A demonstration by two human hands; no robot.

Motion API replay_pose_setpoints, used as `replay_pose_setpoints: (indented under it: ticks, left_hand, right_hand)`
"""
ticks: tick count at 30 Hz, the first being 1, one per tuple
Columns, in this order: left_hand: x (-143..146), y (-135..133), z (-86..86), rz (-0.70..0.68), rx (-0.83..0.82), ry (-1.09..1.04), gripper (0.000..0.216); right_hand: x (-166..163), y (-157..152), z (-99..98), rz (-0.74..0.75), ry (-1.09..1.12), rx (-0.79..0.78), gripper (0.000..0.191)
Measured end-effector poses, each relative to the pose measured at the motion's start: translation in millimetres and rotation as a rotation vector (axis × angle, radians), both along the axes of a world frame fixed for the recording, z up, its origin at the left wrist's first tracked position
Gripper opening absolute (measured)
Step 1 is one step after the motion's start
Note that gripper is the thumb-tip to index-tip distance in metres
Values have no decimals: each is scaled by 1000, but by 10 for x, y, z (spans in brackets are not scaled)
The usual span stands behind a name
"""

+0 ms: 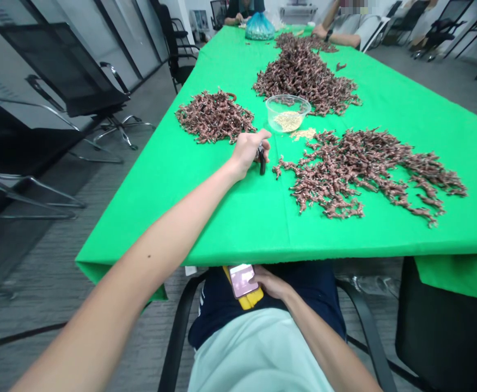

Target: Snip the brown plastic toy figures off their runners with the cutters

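My left hand (pixel 251 151) reaches over the green tabletop, its fingers closed round a small black-handled tool (pixel 262 165); the rest of that tool is hidden in the hand. Just beyond it is a heap of small brown animal figures (pixel 214 115). A clear plastic bowl (pixel 270 115) with small beige bits inside stands a little farther off, beside more spilled beige bits (pixel 304 134). To the right spreads a loose pile of brown figures (pixel 344 169). Down in my lap, my right hand (pixel 269 282) grips a phone (pixel 242 282) with a lit screen.
A larger brown heap (pixel 304 76) runs toward the far end of the green-covered table (pixel 230 228). A blue plastic bag (pixel 260 27) sits near a seated person. Another person's forearm (pixel 342 39) rests at the far right. Black chairs (pixel 79 71) stand along the left.
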State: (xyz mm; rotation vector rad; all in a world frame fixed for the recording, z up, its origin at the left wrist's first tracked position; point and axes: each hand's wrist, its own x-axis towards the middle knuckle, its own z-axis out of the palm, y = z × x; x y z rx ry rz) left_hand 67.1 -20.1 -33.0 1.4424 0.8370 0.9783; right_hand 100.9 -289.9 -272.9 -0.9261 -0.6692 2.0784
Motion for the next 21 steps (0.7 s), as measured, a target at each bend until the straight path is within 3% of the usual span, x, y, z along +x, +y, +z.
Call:
replay_pose_setpoints:
  ticks: [14,21]
  left_hand:
    - [-4,-6,11,9,-3,22,34]
    - [-41,12,20,-18,-15,4,30]
  right_hand:
    - [-16,-6,66,-236,-27,-157,44]
    - [359,-175,268,-379,-133,-247,46]
